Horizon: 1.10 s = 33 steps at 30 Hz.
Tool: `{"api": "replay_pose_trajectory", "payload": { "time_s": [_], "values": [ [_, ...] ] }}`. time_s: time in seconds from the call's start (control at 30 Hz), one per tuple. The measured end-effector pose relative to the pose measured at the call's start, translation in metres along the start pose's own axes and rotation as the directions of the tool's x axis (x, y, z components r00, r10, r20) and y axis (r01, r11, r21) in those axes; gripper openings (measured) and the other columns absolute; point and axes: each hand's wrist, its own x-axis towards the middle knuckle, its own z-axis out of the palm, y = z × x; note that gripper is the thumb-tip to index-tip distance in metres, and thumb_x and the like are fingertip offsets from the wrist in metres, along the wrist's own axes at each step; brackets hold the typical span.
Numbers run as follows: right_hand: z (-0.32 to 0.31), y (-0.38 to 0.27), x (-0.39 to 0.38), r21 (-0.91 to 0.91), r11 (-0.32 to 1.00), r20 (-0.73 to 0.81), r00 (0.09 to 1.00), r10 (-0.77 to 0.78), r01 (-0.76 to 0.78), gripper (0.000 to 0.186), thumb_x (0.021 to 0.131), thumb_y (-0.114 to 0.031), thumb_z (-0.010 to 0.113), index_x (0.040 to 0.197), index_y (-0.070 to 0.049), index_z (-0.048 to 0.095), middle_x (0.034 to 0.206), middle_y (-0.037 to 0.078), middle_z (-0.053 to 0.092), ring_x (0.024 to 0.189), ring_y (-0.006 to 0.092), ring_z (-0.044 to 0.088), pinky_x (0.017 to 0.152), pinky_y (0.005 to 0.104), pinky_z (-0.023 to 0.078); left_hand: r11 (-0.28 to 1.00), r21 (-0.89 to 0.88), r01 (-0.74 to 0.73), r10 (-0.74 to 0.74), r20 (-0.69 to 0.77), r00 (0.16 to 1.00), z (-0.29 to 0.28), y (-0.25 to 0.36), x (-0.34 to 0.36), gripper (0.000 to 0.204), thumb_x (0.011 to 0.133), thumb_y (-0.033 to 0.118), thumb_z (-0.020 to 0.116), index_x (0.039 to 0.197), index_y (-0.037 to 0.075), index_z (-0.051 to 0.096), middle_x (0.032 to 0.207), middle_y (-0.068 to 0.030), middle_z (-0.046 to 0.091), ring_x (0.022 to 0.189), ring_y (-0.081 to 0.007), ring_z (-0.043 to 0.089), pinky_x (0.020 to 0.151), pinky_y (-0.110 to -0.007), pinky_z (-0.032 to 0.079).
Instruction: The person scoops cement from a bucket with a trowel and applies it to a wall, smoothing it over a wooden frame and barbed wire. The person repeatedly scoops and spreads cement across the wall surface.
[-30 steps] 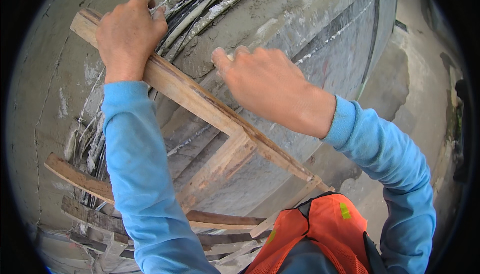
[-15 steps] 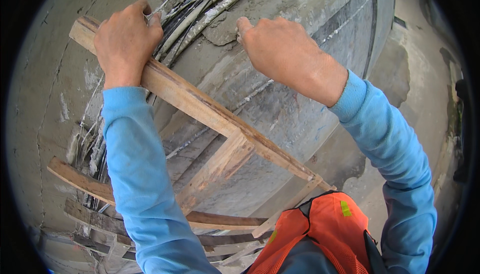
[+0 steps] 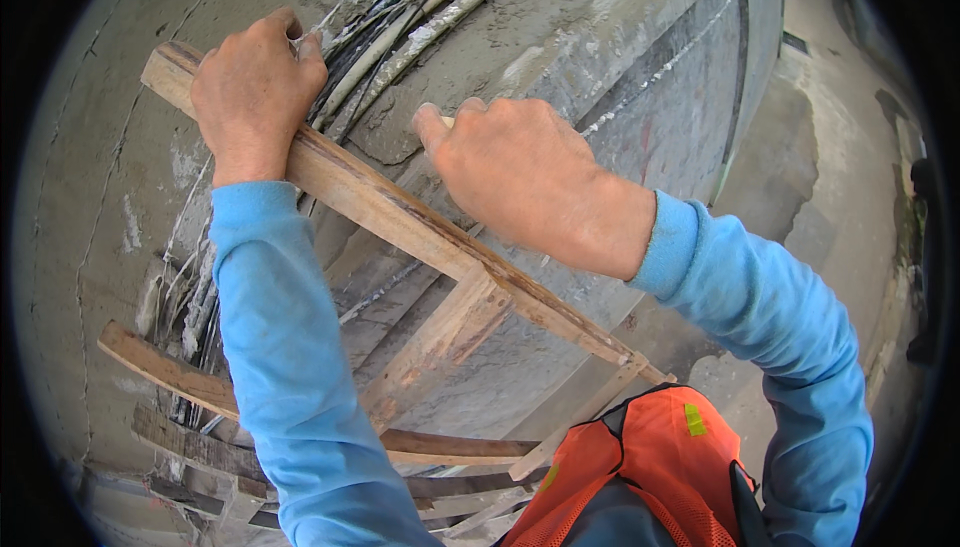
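My left hand [image 3: 250,87] is curled above the upper end of a long wooden beam [image 3: 390,202]. Thumb and forefinger pinch near a thin whitish strand; exactly what they hold is too small to tell. My right hand [image 3: 530,172] is closed over the grey plastered wall surface [image 3: 560,57], to the right of the beam. A pale bit shows by its thumb, but the rest of what it grips is hidden under the fingers. Between and beyond the hands runs a bundle of dark cables and mortar-splashed pale conduits [image 3: 425,37].
A short wooden brace [image 3: 435,342] joins the beam from below. More planks [image 3: 170,367] lie at the lower left, near loose wires [image 3: 190,317]. My orange vest [image 3: 650,437] shows at the bottom. Wet-stained concrete ground [image 3: 780,157] stretches along the right.
My right hand has moved left and down, nearer the beam and toward me. My left hand stays almost in place, still pinched above the beam's end.
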Motion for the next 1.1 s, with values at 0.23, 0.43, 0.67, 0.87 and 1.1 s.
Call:
{"api": "replay_pose_trajectory", "payload": {
  "time_s": [0.23, 0.43, 0.67, 0.87, 1.1],
  "values": [
    [-0.001, 0.029, 0.002, -0.082, 0.986, -0.014, 0.990, 0.141, -0.142, 0.024, 0.098, -0.008, 0.066, 0.118, 0.005, 0.065, 0.079, 0.020, 0.074, 0.075, 0.0350, 0.079, 0.057, 0.0432, 0.064, 1.000, -0.024, -0.015, 0.015, -0.004, 1.000, 0.001, -0.001, -0.001, 0.024, 0.092, 0.037, 0.080, 0.106, 0.018, 0.087, 0.082, -0.0107, 0.082, 0.079, -0.0312, 0.081, 0.075, -0.044, 0.065],
    [0.005, 0.037, 0.005, 0.064, 0.970, 0.040, 0.971, 0.234, -0.236, 0.025, 0.106, -0.012, 0.060, 0.122, 0.007, 0.063, 0.079, 0.025, 0.074, 0.075, 0.0435, 0.077, 0.061, 0.0501, 0.063, 1.000, -0.009, 0.007, -0.007, 0.000, 1.000, 0.000, 0.001, 0.000, 0.024, 0.093, 0.037, 0.080, 0.105, 0.018, 0.087, 0.082, -0.0106, 0.082, 0.079, -0.0306, 0.081, 0.075, -0.043, 0.065],
    [0.004, 0.010, 0.005, 0.154, 0.971, 0.095, 0.981, 0.172, -0.185, 0.023, 0.103, -0.009, 0.061, 0.121, 0.006, 0.062, 0.081, 0.025, 0.074, 0.078, 0.0457, 0.077, 0.066, 0.0526, 0.064, 1.000, -0.011, 0.003, -0.003, -0.014, 1.000, -0.001, 0.001, 0.001, 0.024, 0.092, 0.036, 0.080, 0.104, 0.017, 0.087, 0.084, -0.0124, 0.082, 0.081, -0.0314, 0.081, 0.076, -0.044, 0.065],
    [-0.004, 0.009, -0.007, -0.051, 0.996, -0.009, 0.997, 0.077, -0.077, 0.032, 0.093, -0.004, 0.067, 0.123, 0.006, 0.063, 0.076, 0.021, 0.073, 0.073, 0.0389, 0.079, 0.059, 0.0459, 0.064, 0.999, -0.027, 0.018, -0.018, 0.015, 1.000, 0.001, 0.000, 0.001, 0.027, 0.091, 0.037, 0.080, 0.106, 0.017, 0.087, 0.086, -0.0144, 0.082, 0.081, -0.0350, 0.080, 0.075, -0.045, 0.064],
    [-0.005, 0.052, 0.001, -0.125, 0.966, 0.028, 0.973, 0.231, -0.226, 0.016, 0.096, -0.005, 0.062, 0.109, 0.005, 0.066, 0.085, 0.021, 0.078, 0.082, 0.0389, 0.081, 0.062, 0.0477, 0.066, 0.999, -0.030, -0.012, 0.012, -0.006, 1.000, 0.003, -0.003, 0.000, 0.027, 0.090, 0.037, 0.080, 0.107, 0.016, 0.087, 0.087, -0.0148, 0.082, 0.084, -0.0362, 0.080, 0.079, -0.046, 0.064]
  ]
}}
